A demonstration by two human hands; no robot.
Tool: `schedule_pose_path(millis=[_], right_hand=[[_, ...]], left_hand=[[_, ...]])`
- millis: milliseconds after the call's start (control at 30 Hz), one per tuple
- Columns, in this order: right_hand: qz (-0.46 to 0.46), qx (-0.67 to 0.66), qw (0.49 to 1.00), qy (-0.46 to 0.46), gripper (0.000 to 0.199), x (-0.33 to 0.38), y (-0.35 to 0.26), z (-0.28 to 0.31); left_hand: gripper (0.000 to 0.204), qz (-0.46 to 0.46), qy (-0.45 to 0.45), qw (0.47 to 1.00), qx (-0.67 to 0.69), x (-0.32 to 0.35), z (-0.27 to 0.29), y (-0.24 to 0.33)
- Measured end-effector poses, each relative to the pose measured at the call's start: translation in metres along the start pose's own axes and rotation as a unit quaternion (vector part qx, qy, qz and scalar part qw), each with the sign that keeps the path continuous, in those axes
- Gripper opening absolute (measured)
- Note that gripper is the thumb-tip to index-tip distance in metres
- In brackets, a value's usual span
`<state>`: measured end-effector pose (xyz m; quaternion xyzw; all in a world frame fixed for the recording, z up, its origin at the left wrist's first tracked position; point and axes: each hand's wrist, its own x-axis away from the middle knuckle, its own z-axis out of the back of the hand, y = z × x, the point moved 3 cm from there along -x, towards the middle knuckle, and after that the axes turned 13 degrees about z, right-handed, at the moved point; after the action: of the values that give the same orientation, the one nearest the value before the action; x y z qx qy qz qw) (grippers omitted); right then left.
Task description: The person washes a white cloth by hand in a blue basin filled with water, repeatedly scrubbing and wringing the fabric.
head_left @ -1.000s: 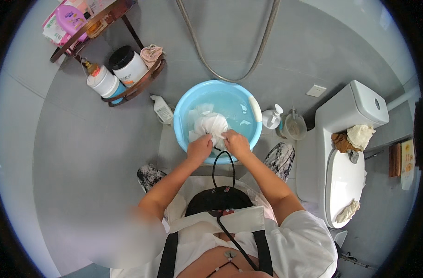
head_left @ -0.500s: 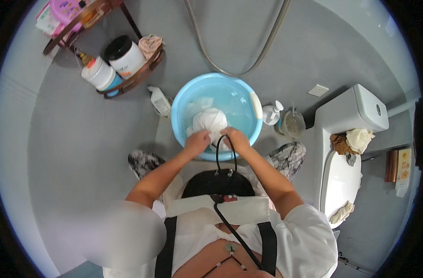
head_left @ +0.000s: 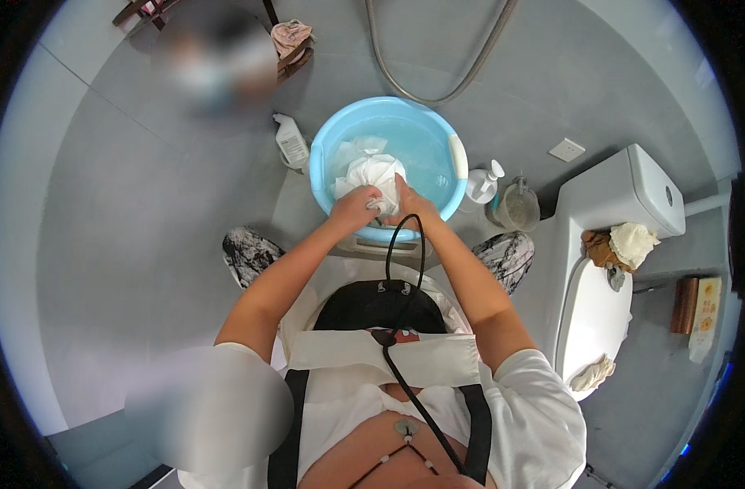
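A light blue basin (head_left: 316, 155) holds water, with a bunched white cloth (head_left: 374, 171) at its near side. Part of the cloth spreads thin and wet in the water, while the rest bulges up in a rounded bundle. My left hand (head_left: 354, 206) is closed on the bundle's near left side, fingers curled into a fold. Against its right side presses my right hand (head_left: 415, 205), the thumb up along the cloth and the other fingers partly hidden. A black cord loop (head_left: 405, 218) hangs in front of my right wrist.
Left of the basin stands a white bottle (head_left: 291, 141); to the right are a white pump bottle (head_left: 482, 183) and a clear container (head_left: 519, 205). A shower hose (head_left: 434, 99) hangs beyond. A toilet (head_left: 597, 326) with cloths on it stands at right. Black-and-white trouser knees (head_left: 250, 254) flank the basin.
The view has shifted, so the basin sits higher in it. My right hand has turned, its thumb now reaching farther up the bundle's side. My left hand still grips the cloth.
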<state>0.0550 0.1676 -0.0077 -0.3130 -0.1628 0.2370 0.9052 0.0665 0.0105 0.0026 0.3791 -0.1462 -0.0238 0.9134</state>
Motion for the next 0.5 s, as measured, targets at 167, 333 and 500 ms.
schedule_pose_path(millis=[167,333,500], right_hand=[[-0.039,0.073,0.996,-0.038,0.096,0.003,-0.01,0.004],[0.001,0.002,0.991,-0.132,0.1,-0.003,0.014,-0.006],[0.077,-0.114,0.974,-0.178,0.111,-0.006,0.026,-0.007]], left_hand=[[0.023,0.011,0.005,1.0,-0.006,-0.003,-0.002,-0.009],[0.022,0.038,-0.036,0.997,-0.05,-0.005,-0.003,-0.001],[0.024,0.07,-0.136,0.988,-0.009,-0.008,-0.001,-0.006]])
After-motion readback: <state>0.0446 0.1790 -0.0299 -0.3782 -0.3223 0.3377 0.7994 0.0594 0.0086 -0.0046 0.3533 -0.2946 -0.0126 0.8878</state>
